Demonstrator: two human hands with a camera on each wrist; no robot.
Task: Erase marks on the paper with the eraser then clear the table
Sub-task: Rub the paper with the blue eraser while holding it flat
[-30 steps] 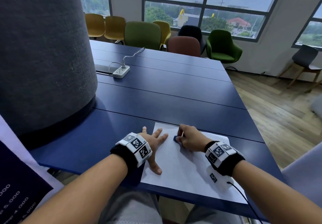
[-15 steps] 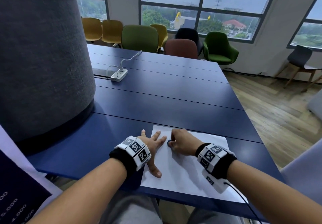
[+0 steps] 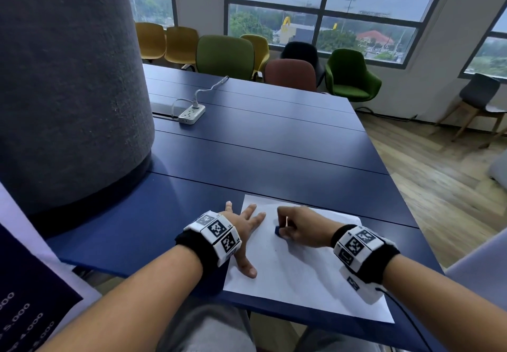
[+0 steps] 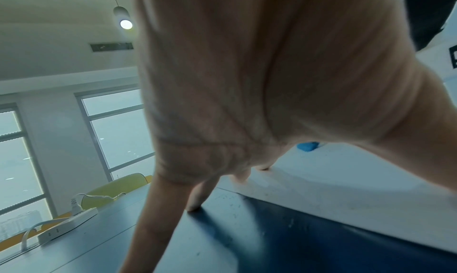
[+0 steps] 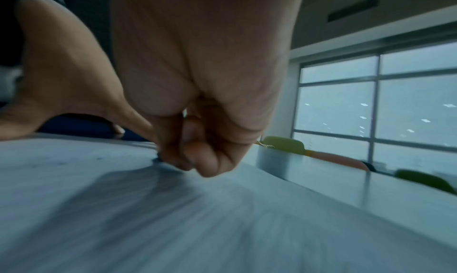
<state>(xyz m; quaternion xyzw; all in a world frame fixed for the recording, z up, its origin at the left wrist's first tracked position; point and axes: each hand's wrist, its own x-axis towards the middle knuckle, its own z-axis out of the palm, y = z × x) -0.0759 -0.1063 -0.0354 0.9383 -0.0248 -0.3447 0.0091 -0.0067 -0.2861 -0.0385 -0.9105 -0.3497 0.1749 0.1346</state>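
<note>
I read the paper (image 3: pixel 296 275) as the delicate party here: one thin white sheet lying flat at the near edge of the blue table (image 3: pixel 260 154), light enough to slide or buckle under a rubbing stroke; so it wants pinning close to the work, and my left hand (image 3: pixel 244 231) does that, fingers spread and straight, some tips on the sheet's left margin and at least one on the bare table beside it, thumb pressed down nearer me. The eraser (image 3: pixel 277 230) is a small blue block, which I judge slightly soft and grippy, best held low on its sides so it does not tip; my right hand (image 3: pixel 299 227) is curled round it, fingertips pinching it against the sheet towards the far left part of the page.

What I cannot make out: the marks themselves; from the head view the page looks nearly blank, with at most a faint speck near its middle, so I cannot say how much remains to rub out. The eraser is mostly buried under the fingers; the left wrist view catches only a blue sliver (image 4: pixel 307 146) past the palm, and the right wrist view is smeared with blur, showing bunched fingers (image 5: pixel 197 160) and barely any eraser. Any crumbs are too fine to see.
</note>
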